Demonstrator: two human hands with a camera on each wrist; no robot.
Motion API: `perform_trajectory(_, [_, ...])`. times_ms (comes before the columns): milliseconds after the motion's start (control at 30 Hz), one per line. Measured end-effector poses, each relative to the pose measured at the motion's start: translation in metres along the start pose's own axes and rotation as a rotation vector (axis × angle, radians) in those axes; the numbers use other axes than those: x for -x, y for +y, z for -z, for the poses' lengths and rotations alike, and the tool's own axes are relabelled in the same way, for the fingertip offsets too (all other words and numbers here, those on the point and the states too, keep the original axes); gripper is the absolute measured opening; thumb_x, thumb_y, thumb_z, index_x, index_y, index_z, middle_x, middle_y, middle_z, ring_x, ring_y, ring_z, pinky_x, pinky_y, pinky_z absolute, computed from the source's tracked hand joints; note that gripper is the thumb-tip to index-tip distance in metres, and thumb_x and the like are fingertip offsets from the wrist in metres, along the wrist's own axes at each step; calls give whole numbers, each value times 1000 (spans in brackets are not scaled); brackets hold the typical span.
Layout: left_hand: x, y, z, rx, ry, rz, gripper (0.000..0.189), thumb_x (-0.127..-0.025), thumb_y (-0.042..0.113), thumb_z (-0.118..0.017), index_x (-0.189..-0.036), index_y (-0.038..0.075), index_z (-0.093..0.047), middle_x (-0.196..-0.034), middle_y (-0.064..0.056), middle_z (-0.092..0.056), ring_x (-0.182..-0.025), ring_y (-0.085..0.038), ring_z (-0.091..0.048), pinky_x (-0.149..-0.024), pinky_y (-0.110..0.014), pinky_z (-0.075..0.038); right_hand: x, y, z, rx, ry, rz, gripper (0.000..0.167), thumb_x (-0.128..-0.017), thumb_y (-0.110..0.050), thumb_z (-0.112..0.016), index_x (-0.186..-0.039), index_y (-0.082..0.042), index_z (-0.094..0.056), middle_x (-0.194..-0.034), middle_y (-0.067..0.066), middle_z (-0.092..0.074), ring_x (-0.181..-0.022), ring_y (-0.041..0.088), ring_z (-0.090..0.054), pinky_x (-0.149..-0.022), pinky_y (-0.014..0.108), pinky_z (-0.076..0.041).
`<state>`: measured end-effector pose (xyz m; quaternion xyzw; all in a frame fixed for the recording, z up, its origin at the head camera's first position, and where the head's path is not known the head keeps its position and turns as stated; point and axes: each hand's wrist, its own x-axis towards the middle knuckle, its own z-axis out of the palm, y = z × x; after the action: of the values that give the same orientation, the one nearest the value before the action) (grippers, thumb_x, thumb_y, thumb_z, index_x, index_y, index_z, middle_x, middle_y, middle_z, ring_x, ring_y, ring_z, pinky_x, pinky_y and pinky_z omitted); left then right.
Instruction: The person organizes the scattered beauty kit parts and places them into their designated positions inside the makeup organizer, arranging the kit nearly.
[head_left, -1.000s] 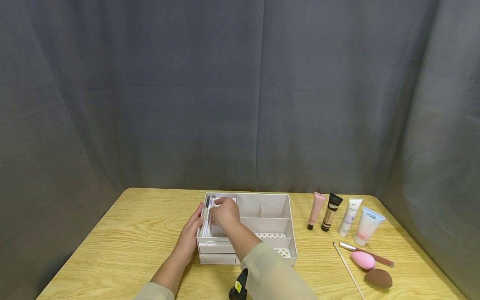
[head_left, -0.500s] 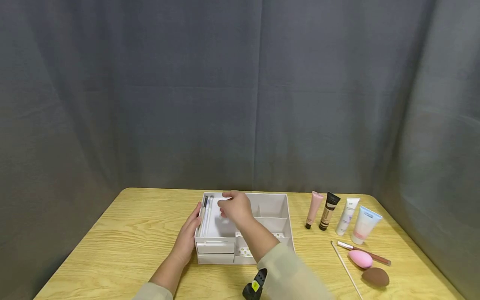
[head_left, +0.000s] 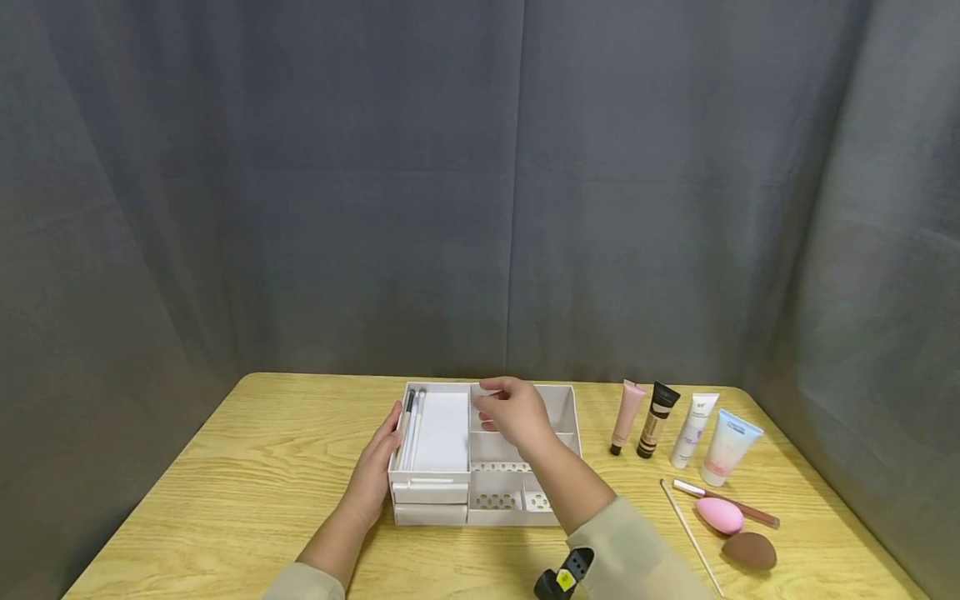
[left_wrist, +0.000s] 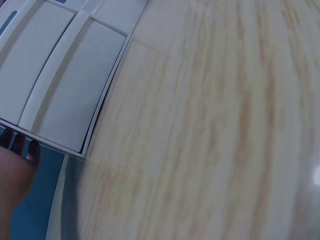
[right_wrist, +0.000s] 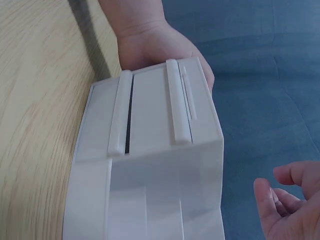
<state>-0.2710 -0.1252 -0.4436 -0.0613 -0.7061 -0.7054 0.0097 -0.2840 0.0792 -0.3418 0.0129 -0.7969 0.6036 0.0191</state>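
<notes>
A white desktop organizer with two small drawers stands on the table. In its left compartment several slim makeup brushes lie side by side along the left wall. My left hand rests against the organizer's left side, and the right wrist view shows the same hand pressed flat to that side. Above the back right compartments hovers my right hand, with loosely bent fingers. In the right wrist view thumb and index finger of this hand are apart, with nothing between them.
To the right stand a pink tube, a black-capped tube, a white tube and a blue-white tube. Nearer lie a thin stick, a brown-handled brush, a pink sponge and a brown sponge.
My right hand has moved right, from the brushes in the left compartment to above the right compartments, leaving the brushes lying there. My left hand has stayed at the organizer's side.
</notes>
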Motion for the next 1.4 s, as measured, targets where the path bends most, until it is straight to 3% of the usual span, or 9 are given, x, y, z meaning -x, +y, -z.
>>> perform_trajectory(200, [-1, 0, 1, 9, 0, 1, 56, -103, 25, -32, -158, 20, -21, -166, -1, -12, -154, -29, -4, -125, -53, -3, 7, 2, 19, 58, 15, 10, 32, -88, -9, -66, -118, 2, -66, -90, 12, -64, -68, 14, -64, -67, 28, -61])
perform_trajectory(600, [-1, 0, 0, 15, 4, -1, 55, -103, 26, -32, -157, 22, -22, -166, -2, -13, -154, -29, -4, -125, -53, -4, 21, 11, 64, 133, 30, 11, 35, -89, -12, -65, -122, 0, -65, -96, 11, -64, -81, 14, -62, -69, 26, -59])
perform_trajectory(900, [-2, 0, 1, 9, 3, 0, 56, -103, 25, -33, -158, 20, -21, -166, -2, -12, -154, -28, -4, -125, -53, -3, 30, 29, 96, 156, 50, -4, 40, -92, -12, -63, -128, 4, -60, -100, 10, -63, -85, 11, -58, -73, 28, -58])
perform_trajectory(1400, [0, 0, 1, -3, -2, -5, 56, -103, 24, -31, -158, 19, -20, -166, -2, -12, -154, -29, -3, -124, -54, -3, 46, 66, 152, 308, 106, -39, 41, -94, -15, -62, -127, 7, -58, -106, 16, -66, -85, 9, -58, -71, 25, -54])
